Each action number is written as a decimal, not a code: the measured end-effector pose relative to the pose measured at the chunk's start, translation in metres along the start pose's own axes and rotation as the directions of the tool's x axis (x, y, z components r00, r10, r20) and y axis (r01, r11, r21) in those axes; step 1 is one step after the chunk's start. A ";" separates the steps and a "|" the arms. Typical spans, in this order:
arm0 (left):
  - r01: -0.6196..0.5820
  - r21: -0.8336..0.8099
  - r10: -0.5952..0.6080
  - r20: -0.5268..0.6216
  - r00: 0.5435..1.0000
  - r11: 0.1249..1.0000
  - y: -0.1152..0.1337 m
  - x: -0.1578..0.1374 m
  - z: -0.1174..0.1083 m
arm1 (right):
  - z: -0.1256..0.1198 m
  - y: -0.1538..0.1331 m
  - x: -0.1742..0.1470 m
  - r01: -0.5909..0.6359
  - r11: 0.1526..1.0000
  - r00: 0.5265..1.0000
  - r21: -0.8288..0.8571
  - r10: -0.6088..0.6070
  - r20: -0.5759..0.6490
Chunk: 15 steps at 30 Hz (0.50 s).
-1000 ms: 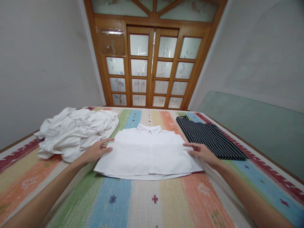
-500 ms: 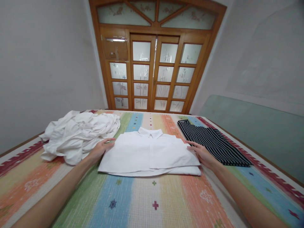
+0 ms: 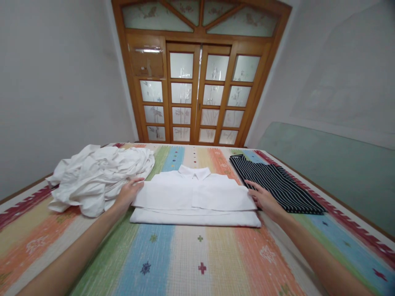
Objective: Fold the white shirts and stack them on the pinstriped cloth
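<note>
A white collared shirt [image 3: 194,196] lies folded in front of me, its collar pointing away. My left hand [image 3: 130,192] pinches the left side edge of its upper layer. On the opposite side, my right hand [image 3: 263,198] grips that layer's right edge, with the index finger reaching past it. The upper layer's near edge sits back from the folded layer underneath, which shows as a band along the front. Parts of the gripping fingers are hidden by the cloth.
A crumpled heap of white cloth [image 3: 101,176] lies to the left. At the right is a folded black garment with white stripes [image 3: 274,183]. Everything rests on a multicoloured striped cover [image 3: 185,263]. Wooden doors with glass panes [image 3: 197,94] stand beyond.
Both hands have spread slightly outward with the shirt's upper layer. Its near edge has moved away from me, uncovering more of the folded layer beneath.
</note>
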<state>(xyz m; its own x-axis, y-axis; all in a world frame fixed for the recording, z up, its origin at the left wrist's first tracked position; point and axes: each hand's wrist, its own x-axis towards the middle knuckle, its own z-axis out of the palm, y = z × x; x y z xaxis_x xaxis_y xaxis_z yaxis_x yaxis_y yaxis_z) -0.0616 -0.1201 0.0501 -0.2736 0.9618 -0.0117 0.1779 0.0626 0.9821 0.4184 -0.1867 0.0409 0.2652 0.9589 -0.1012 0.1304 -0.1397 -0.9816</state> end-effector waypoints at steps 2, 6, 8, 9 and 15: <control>0.013 0.020 -0.013 0.018 1.000 1.000 -0.005 -0.005 -0.009 | -0.009 0.001 -0.011 -0.026 0.999 0.999 -0.027 0.027 0.039; 0.004 0.122 -0.018 0.120 0.993 0.993 -0.013 -0.023 -0.033 | -0.026 0.010 -0.031 0.009 0.995 0.993 -0.103 0.003 0.119; -0.019 0.175 -0.013 0.183 0.983 0.984 -0.016 -0.031 -0.042 | -0.030 0.017 -0.039 0.055 0.984 0.990 -0.172 -0.031 0.140; -0.026 0.189 -0.015 0.210 0.978 0.982 -0.017 -0.034 -0.045 | -0.031 0.020 -0.041 0.075 0.975 0.988 -0.208 -0.044 0.151; -0.066 0.287 -0.007 0.245 0.969 0.956 -0.018 -0.041 -0.046 | -0.025 0.029 -0.047 0.122 0.932 0.989 -0.340 -0.087 0.118</control>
<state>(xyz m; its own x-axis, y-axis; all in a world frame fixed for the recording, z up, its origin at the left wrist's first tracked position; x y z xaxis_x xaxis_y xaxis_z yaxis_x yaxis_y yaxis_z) -0.0971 -0.1727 0.0418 -0.0347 0.9973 -0.0643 0.4593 0.0731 0.8852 0.4334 -0.2421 0.0209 0.1384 0.9898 -0.0342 0.4790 -0.0971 -0.8724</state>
